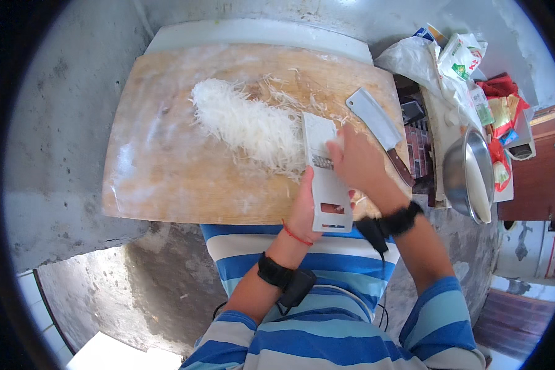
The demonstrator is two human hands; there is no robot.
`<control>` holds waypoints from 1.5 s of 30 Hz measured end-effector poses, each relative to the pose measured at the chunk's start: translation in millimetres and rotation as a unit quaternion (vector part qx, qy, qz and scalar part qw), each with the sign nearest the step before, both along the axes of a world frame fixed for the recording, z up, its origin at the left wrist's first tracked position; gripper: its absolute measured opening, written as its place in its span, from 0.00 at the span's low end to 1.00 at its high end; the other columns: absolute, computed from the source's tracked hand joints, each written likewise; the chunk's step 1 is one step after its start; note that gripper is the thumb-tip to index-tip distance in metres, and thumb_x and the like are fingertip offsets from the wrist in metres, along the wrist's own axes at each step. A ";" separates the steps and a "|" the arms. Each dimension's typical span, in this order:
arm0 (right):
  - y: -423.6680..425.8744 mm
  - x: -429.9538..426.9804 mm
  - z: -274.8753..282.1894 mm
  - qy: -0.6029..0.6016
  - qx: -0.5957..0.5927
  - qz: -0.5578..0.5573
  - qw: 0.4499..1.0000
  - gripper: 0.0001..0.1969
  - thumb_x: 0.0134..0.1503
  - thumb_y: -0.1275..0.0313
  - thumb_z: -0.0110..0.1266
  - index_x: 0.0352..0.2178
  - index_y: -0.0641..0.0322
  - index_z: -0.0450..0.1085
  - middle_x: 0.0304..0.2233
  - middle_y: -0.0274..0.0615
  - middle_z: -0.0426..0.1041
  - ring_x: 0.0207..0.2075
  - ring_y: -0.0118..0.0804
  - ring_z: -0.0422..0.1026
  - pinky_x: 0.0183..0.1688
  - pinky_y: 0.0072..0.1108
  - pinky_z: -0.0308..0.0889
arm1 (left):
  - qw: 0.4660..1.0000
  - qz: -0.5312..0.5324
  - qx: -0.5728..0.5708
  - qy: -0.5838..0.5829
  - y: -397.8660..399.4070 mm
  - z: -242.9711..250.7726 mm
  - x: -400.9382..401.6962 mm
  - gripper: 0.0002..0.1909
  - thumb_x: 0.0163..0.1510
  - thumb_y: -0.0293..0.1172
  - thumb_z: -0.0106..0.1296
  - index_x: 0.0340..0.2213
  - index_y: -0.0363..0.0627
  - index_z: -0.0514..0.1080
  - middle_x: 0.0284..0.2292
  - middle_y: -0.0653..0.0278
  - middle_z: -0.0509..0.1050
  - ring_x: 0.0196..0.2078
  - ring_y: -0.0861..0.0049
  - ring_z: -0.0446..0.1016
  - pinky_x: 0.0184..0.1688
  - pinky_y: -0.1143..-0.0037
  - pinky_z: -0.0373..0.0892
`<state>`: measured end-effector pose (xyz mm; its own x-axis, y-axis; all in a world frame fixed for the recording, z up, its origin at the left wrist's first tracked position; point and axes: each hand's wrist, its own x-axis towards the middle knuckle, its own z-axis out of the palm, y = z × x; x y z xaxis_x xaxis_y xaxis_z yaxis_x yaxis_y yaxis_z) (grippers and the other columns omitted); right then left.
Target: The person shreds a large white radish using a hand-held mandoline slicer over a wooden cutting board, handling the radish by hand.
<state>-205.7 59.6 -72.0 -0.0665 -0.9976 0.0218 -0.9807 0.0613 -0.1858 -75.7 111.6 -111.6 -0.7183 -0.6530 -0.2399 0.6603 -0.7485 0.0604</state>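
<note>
My left hand (304, 208) is wrapped around the lower part of a white plastic hand grater (328, 187), its thumb along the near left edge. The grater slants over the right part of a large wooden board, its toothed metal strip facing up. Over its upper half is my right hand (358, 159), fingers curled around a small white vegetable piece (336, 140) that is blurred and mostly hidden. Left of the grater lies a long heap of white vegetable shreds (247, 125). A cleaver (374, 118) with a brown handle rests at the board's right side.
Loose shreds (282, 95) are scattered behind the heap on the wooden board (166, 175). To the right, a metal bowl (454, 171) sits tilted on a side table, near plastic bags (460, 58) and red packages (502, 111). A grey wall (64, 115) flanks the left.
</note>
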 end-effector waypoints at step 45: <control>70.7 51.2 44.5 -0.063 0.090 0.021 0.994 0.16 0.53 0.60 0.45 0.37 0.61 0.59 0.29 0.56 0.66 0.26 0.54 0.71 0.25 0.38 0.67 | 0.995 0.054 -0.048 -0.069 -3.0 -1.4 3.3 0.28 0.58 0.53 0.25 0.52 0.49 0.57 0.48 0.61 0.64 0.50 0.69 0.63 0.51 0.72 0.61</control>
<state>-154.5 130.3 -27.5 -0.0157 -0.9864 -0.1637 -0.9529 0.0644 -0.2964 -72.4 108.5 -113.0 -0.6077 -0.7486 -0.2651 0.7164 -0.6608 0.2238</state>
